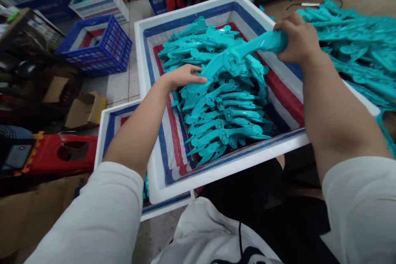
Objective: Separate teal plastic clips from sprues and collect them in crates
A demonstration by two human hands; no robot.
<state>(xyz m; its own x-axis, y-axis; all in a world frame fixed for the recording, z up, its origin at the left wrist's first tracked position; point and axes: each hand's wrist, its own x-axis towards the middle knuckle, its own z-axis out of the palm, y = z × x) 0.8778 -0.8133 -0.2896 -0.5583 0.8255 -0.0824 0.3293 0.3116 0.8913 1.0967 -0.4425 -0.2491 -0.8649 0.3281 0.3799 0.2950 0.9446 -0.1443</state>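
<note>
A long, bent teal plastic part [230,60] with a square hub at its middle spans between my hands above a lined white crate [192,181]. My right hand [297,37] is closed round its upper right end, over the crate's right side. At the lower left end, my left hand [185,76] has its thumb and fingers about the part; the underside of that grip is hidden. Whether this is one part or several nested together, I cannot tell. Below lie many similar teal parts [229,113], stacked in rows inside the crate.
More teal parts [361,45] are heaped on a table at the right. Another white crate [107,126] sits beneath the first. On the left floor stand a blue basket [114,45], a small cardboard box [83,109] and a red plastic stool [62,154].
</note>
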